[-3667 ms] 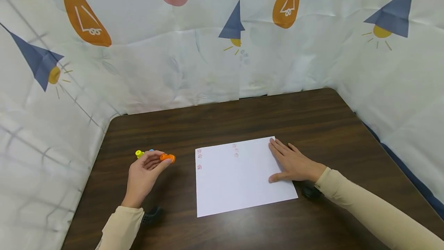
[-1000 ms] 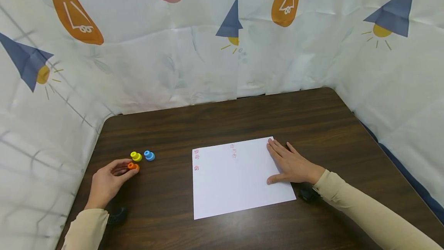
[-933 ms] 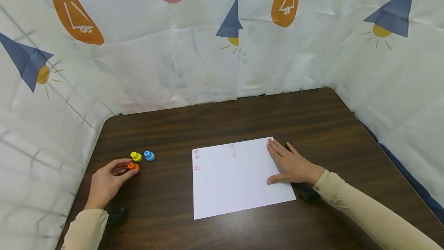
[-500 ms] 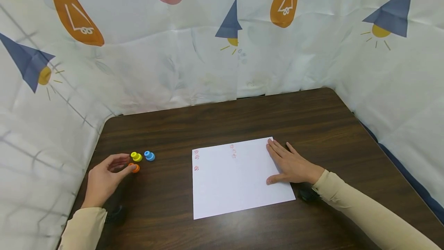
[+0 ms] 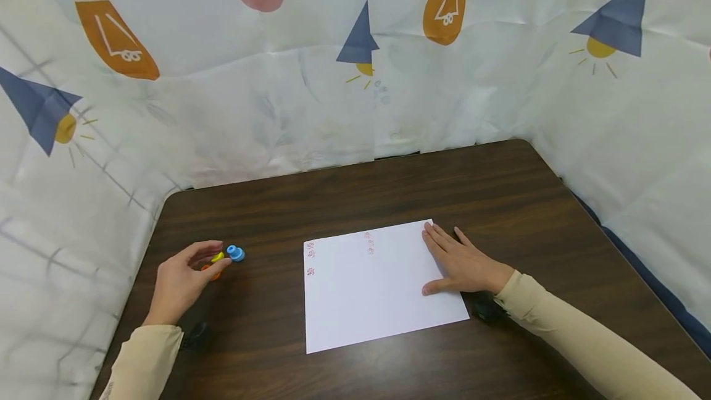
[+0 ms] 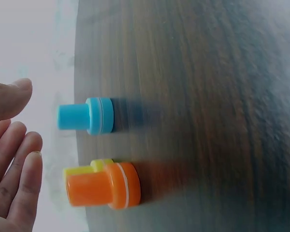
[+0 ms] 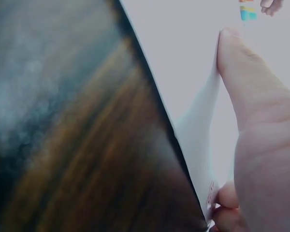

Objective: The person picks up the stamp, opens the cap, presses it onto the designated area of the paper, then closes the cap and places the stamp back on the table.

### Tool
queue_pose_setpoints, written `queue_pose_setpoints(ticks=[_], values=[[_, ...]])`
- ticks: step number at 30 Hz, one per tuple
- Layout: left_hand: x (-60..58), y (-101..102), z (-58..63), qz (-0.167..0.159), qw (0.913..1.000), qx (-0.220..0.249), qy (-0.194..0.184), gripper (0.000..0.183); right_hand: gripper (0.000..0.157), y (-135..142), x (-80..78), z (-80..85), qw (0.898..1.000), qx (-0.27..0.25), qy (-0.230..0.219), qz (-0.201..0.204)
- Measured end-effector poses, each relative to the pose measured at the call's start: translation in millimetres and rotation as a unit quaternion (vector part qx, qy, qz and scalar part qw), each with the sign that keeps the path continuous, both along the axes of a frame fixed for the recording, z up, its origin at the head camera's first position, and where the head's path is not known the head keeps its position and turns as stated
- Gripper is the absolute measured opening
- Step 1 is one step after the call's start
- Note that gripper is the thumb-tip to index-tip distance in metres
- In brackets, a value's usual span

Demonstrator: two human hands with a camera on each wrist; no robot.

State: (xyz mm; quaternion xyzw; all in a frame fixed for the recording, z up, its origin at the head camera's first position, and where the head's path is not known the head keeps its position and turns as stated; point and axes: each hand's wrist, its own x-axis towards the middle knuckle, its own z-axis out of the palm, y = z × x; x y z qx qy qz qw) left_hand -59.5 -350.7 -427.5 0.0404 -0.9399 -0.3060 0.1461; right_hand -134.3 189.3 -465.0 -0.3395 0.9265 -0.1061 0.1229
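Note:
Three small toy stamps stand together on the left of the table: an orange one (image 6: 101, 186), a yellow one (image 6: 79, 170) mostly behind it in the left wrist view, and a blue one (image 5: 236, 254). My left hand (image 5: 180, 279) hovers around them, thumb and fingers apart with nothing between them, fingertips closest to the blue stamp in the head view. That hand partly hides the yellow and orange stamps there. A white sheet of paper (image 5: 378, 295) bears small red stamped marks along its top and left. My right hand (image 5: 463, 267) rests flat on the sheet's right side, fingers spread.
The dark wood table (image 5: 333, 196) runs back to a white printed curtain (image 5: 233, 110) that also closes in both sides. Dark wrist straps sit under both wrists.
The left hand carried the orange stamp leftward from near the paper, set it beside the yellow one, let go, and has now moved right toward the blue stamp. The right hand stayed put.

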Motion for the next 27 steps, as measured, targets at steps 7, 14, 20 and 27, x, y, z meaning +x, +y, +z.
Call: queue_pose_setpoints(ticks=[7,14,20,27], values=[[-7.9,7,0.1,-0.017,0.9994,-0.015,-0.027,0.043,0.122,1,0.2,1.1,1.0,0.0,-0.004,-0.004],[-12.6,10,-1.2,-0.022,0.9985,-0.008,-0.05,0.044,0.123,0,0.4,1.5,1.0,0.001,-0.014,-0.005],[-14.6,10,-3.0,-0.012,0.9989,-0.017,-0.041,0.042,0.124,-1,0.7,1.9,1.0,0.004,-0.015,-0.01],[-18.2,9,-5.5,0.001,0.9982,-0.03,-0.052,0.043,0.123,-1,0.7,2.4,1.0,0.004,-0.016,-0.01]])
